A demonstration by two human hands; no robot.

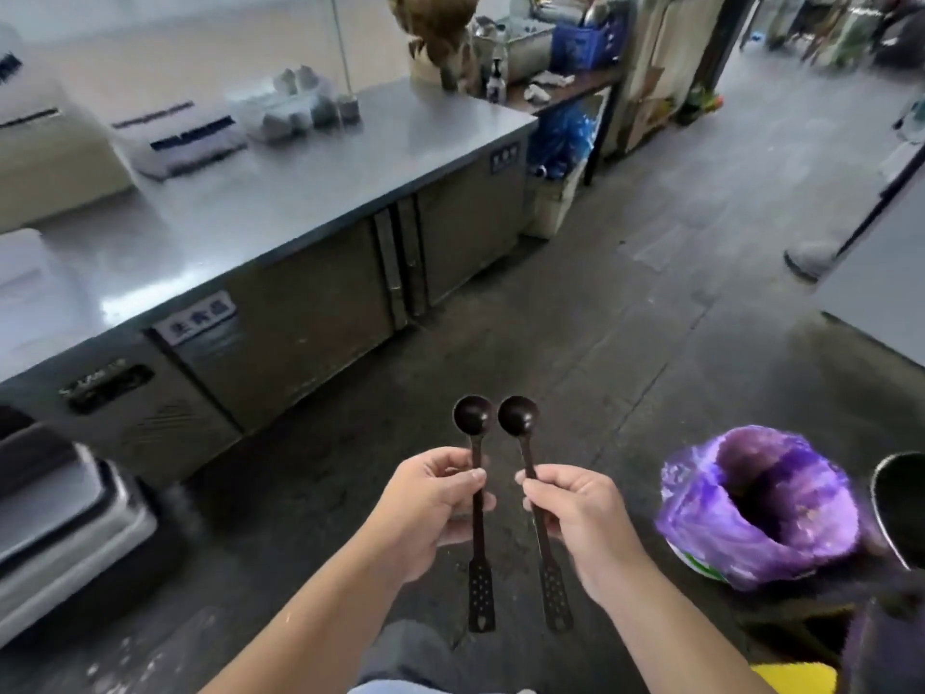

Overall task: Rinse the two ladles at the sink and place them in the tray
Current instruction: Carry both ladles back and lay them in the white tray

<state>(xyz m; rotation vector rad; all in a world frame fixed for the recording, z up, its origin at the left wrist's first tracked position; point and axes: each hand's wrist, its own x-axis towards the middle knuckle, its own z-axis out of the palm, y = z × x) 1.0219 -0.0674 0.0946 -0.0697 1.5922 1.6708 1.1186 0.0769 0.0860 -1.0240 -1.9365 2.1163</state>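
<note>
— What stands around the steel counter [280,192]?

— White boxes [180,142] and small containers [295,107] rest on its top; a labelled cabinet door [300,323] is set in its front. Past its far end, a blue crate [583,45] sits on a dark table [565,92].

— And across the wet floor [625,318] from the counter?

— A purple plastic bag [751,508], mouth open, near the lower right.

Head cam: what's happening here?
A person stands in a kitchen aisle holding two dark ladles upright, bowls up: the left hand grips the left ladle, the right hand the right ladle. No sink or tray is in view. A steel counter runs along the left.
</note>
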